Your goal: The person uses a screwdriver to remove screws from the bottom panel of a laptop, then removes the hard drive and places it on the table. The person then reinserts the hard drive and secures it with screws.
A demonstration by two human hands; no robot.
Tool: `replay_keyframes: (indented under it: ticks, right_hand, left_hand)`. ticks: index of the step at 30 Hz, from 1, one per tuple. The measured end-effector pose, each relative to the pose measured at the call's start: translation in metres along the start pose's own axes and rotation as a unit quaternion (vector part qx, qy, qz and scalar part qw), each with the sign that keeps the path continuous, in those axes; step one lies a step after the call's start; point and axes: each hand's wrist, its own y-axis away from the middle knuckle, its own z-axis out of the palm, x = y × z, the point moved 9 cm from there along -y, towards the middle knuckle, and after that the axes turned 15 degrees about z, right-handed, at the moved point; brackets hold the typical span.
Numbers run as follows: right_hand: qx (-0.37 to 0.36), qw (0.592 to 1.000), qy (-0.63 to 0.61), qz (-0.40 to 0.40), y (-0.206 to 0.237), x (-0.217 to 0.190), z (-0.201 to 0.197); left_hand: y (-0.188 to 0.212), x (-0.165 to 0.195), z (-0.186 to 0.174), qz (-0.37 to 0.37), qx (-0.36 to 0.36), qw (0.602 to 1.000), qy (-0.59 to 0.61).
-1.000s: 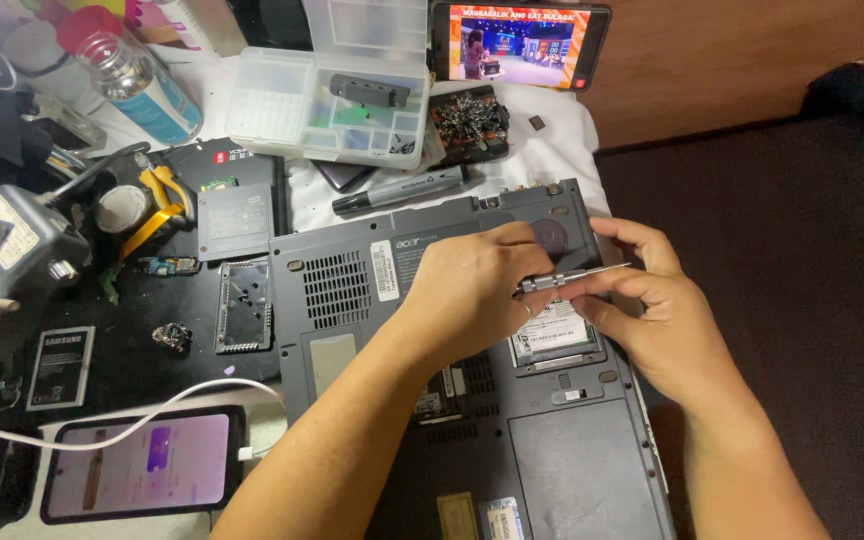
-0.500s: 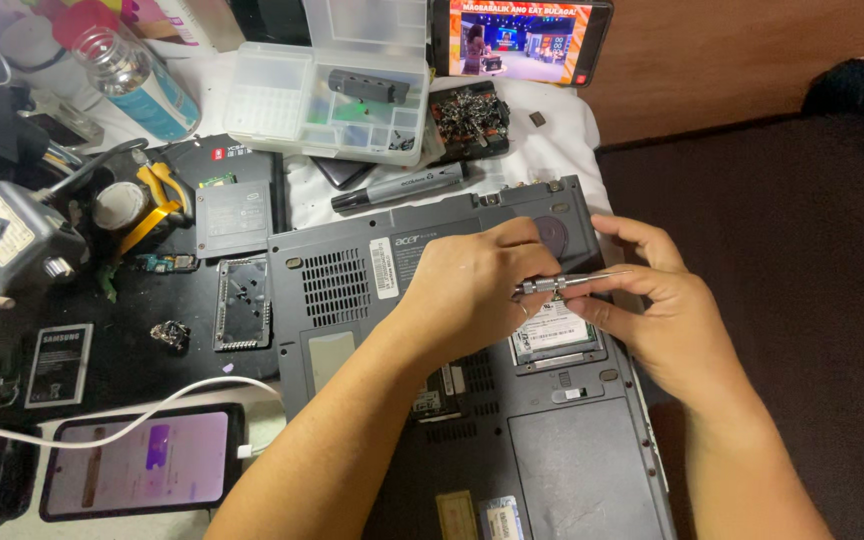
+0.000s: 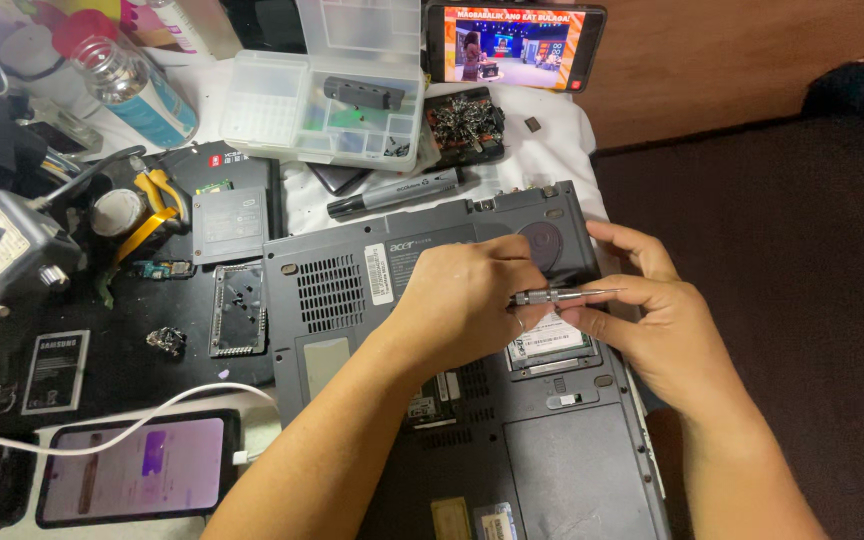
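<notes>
Your left hand (image 3: pixel 462 300) and right hand (image 3: pixel 652 320) both pinch the small screwdriver (image 3: pixel 564 296), curled shut on it, holding it flat just above the upside-down grey laptop (image 3: pixel 352 290) and its open drive bay.

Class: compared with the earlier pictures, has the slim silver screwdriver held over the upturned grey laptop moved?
No. The slim silver screwdriver stays just above the white-labelled drive bay of the upturned grey laptop.

A lit phone screen (image 3: pixel 515 45) stands at back; a purple-lit phone (image 3: pixel 137 480) lies front-left.
</notes>
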Motion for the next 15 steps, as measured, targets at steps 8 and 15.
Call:
replay_keyframes:
  ticks: [8,15]
  right_hand:
    - [0.002,0.998,-0.012,0.055,-0.001,0.011,0.001]
    - [0.007,1.000,-0.006,0.004,0.000,0.003,0.001]
  left_hand:
    - [-0.001,0.001,0.001,0.007,-0.008,1.000,-0.014]
    - [0.000,-0.001,0.005,-0.006,-0.025,1.000,-0.015]
